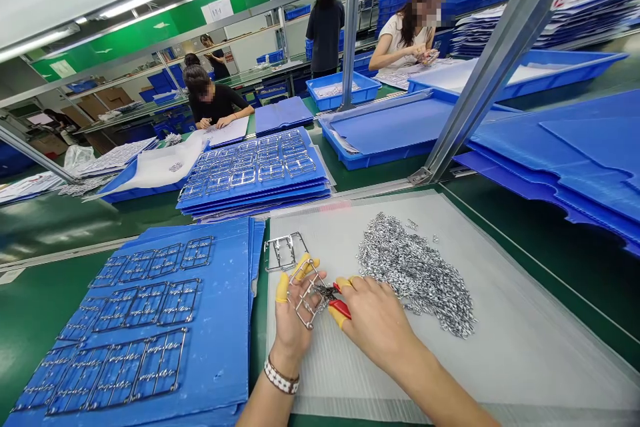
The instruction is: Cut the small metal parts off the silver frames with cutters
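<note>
- Head view: the left hand [293, 320] grips a wire-like metal frame [306, 297], its fingers curled around the frame and raising it above a ribbed plastic sheet [505, 353].
- The right hand [375, 323] is clenched around red-handled pliers [340, 308], whose tip reaches into the frame near the left hand.
- Yellow finger cots [283, 288] cover some fingertips on both hands.
- A beaded bracelet [281, 377] circles the left wrist.
- A second frame [286, 252] lies on the sheet just beyond the left hand, untouched.
- A heap of small metal pieces [415, 273] lies on the sheet, right of the hands and near the pliers.
- Left of the sheet, a blue board [220, 347] carries rows of frames.
- Ahead, more frames lie on a stack of blue boards [300, 190].
- Blue crates [345, 88] stand on the benches beyond.
- Farther off, a co-worker [405, 33] handles something small at the bench, and another co-worker [215, 97] sits with both hands on papers [233, 130].
</note>
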`<state>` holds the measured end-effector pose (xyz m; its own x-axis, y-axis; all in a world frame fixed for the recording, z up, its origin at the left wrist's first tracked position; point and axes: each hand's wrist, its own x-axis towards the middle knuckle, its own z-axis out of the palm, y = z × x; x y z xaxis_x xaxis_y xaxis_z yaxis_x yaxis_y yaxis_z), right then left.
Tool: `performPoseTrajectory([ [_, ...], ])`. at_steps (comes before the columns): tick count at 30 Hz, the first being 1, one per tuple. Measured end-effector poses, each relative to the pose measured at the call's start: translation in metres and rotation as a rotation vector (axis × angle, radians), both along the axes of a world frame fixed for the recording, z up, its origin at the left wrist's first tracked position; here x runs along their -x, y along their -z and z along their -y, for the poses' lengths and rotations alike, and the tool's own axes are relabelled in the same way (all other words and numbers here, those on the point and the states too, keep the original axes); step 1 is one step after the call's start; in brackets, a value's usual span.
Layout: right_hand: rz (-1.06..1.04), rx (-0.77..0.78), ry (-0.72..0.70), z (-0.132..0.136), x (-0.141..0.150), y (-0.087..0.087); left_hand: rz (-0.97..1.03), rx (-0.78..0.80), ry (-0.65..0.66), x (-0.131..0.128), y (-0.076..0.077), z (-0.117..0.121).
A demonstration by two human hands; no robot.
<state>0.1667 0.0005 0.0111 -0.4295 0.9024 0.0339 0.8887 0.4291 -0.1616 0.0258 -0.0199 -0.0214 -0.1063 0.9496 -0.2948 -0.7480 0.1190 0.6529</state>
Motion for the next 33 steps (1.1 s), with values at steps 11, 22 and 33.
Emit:
performPoseTrajectory([
  [11,0.060,0.040,-0.009,-0.001,0.001,-0.009,-0.012,0.008,-0.053,0.002,0.001,-0.002],
  [22,-0.062,0.024,-0.063,0.017,0.012,-0.002,0.102,0.023,-0.079,0.002,-0.003,-0.005],
  [33,-0.001,0.052,-0.085,0.014,0.015,-0.003,-0.049,0.006,-0.076,0.001,0.009,-0.001],
])
